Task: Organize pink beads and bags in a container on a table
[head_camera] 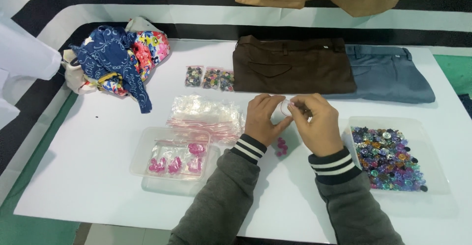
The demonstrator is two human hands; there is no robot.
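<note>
1. Left hand [263, 118] hovers above the middle of the white surface [98, 186], fingers curled, its grip pinching the small clear bag [283, 109].
2. Right hand [317, 122] meets it, thumb and forefinger closed on the bag's top edge.
3. Pink buttons [280, 146] lie on the surface just below both hands, untouched.

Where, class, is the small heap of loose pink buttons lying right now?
In the head view, the pink buttons lie on the white table, just below and between the left hand and right hand.
</note>
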